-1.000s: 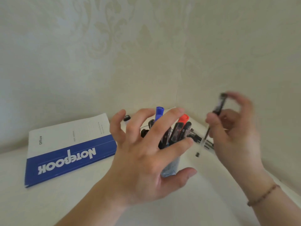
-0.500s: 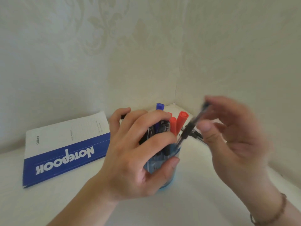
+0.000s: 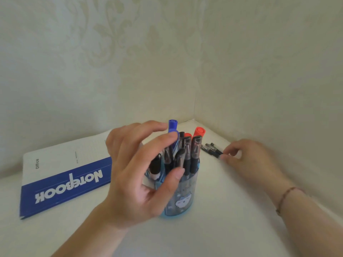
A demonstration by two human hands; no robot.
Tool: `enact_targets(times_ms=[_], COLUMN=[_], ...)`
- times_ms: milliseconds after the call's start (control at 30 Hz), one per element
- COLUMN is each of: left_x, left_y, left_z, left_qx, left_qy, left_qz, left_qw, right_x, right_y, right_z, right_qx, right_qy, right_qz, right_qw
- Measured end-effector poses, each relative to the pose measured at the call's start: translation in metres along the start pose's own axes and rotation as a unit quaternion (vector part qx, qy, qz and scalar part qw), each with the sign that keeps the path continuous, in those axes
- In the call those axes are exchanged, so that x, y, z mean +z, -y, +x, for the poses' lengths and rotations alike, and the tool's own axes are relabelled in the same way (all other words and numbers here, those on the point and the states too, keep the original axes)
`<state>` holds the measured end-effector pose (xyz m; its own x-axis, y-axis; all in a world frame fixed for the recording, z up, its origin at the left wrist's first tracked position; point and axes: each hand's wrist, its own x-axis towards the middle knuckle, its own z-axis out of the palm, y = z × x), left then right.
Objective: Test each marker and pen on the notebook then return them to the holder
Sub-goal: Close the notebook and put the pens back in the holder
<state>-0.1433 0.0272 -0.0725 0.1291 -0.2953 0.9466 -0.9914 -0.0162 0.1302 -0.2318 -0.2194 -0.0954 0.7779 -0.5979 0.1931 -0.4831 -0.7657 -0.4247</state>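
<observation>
A translucent blue pen holder (image 3: 182,199) stands mid-table, packed with several black pens, a blue marker (image 3: 173,125) and red markers (image 3: 199,131). My left hand (image 3: 133,175) wraps round the holder's left side, thumb on its front rim and fingers curled over the pen tops. To the right, a few loose black pens (image 3: 210,148) lie on the table near the wall corner. My right hand (image 3: 248,160) reaches to them and pinches the near end of one with its fingertips; this part is slightly blurred. The closed blue-and-white notebook (image 3: 65,175) lies at the left.
Two patterned walls meet in a corner (image 3: 194,112) just behind the holder, and the right wall runs close along my right arm. The white tabletop (image 3: 185,238) extends toward me. A thin bracelet (image 3: 284,197) circles my right wrist.
The pen my right hand held has gone into the holder. That hand has moved right and down to the loose pens on the table. My left hand stays at the holder.
</observation>
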Motion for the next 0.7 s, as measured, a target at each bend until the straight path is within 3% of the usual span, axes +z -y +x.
enact_targets(times_ms=[333, 400, 467, 567, 633, 700], left_x=[-0.001, -0.002, -0.002, -0.002, -0.002, -0.001], left_y=[0.006, 0.006, 0.006, 0.006, 0.007, 0.008], left_z=[-0.002, -0.002, -0.001, -0.002, -0.002, -0.002], left_qx=[-0.035, -0.025, -0.021, -0.023, -0.024, -0.024], left_qy=[-0.042, -0.036, -0.029, -0.024, -0.021, -0.020], left_qz=[-0.008, -0.008, -0.008, -0.009, -0.010, -0.009], left_qw=[0.998, 0.999, 0.999, 0.999, 0.999, 0.999], right_x=[0.002, -0.005, -0.015, -0.030, -0.037, -0.035], right_y=[0.028, 0.027, 0.028, 0.049, 0.067, 0.074], right_z=[-0.008, -0.011, -0.016, -0.038, -0.057, -0.065], right_qx=[0.014, 0.024, 0.003, -0.095, -0.184, -0.247], right_qy=[0.036, -0.007, -0.095, -0.201, -0.225, -0.219], right_qz=[-0.185, -0.083, 0.111, 0.405, 0.505, 0.545], right_qw=[0.982, 0.996, 0.989, 0.887, 0.813, 0.771])
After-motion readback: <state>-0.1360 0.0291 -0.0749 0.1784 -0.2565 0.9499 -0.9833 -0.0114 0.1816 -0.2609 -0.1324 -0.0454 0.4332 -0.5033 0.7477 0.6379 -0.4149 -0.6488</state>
